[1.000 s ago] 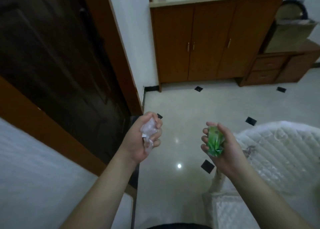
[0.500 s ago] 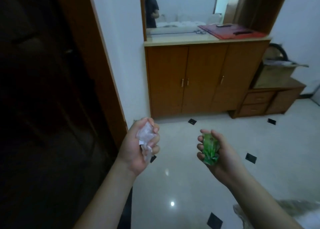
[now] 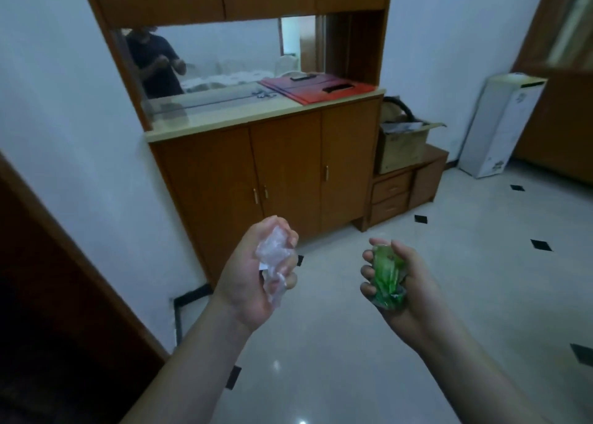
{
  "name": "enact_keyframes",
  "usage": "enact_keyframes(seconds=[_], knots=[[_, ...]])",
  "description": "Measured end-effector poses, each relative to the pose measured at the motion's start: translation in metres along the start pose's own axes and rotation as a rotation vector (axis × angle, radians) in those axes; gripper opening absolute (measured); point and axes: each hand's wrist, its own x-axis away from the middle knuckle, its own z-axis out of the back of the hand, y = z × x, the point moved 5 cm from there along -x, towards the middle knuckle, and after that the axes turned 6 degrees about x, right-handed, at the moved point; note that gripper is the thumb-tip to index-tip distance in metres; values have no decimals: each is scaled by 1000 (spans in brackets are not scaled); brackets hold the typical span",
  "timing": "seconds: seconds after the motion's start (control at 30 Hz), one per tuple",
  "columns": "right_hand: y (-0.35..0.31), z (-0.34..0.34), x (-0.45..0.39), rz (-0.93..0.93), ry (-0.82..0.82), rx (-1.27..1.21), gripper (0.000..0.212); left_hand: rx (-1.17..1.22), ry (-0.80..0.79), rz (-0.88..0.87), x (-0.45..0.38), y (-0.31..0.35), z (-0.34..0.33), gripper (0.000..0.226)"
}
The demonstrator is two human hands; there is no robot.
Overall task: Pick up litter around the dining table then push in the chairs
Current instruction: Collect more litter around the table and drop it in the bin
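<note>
Both hands are full and raised in front of me. My left hand [image 3: 256, 276] has its fingers curled round a crumpled clear plastic wrapper [image 3: 272, 263]; a loose tail of it hangs out below the little finger. My right hand [image 3: 404, 282] is cupped, fingers wrapped round a scrunched green packet [image 3: 386, 272], glossy, with a crimped edge showing at the heel of the palm. I judge both pieces nearly weightless, soft and springy: thin film that wants to uncrumple and is slick against skin, so a whole-fist hold across the bulk suits better than a fingertip pinch on an edge. Nothing fragile here. Beyond the knuckles stands a wooden cabinet [image 3: 282, 173], smooth veneer with small metal handles; under the hands the polished pale floor [image 3: 449, 295] glares, set with small black diamond tiles. No bin, table or chairs in view.
</note>
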Motion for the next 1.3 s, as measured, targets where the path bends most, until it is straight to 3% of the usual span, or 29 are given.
enact_keyframes(seconds=[0.3, 0.83, 1.03, 1.3], knots=[[-88, 49, -91, 100, 119, -50, 23, 91, -24, 139, -143, -32, -41, 20], [-154, 118, -245, 238, 400, -102, 21, 169, -175, 480, -378, -108, -61, 19], [-187, 159, -260, 344, 511, -122, 22, 89, -312, 631, -443, -157, -105, 19], [-236, 278, -236, 459, 757, -175, 23, 39, -486, 827, -503, -258, -194, 17]])
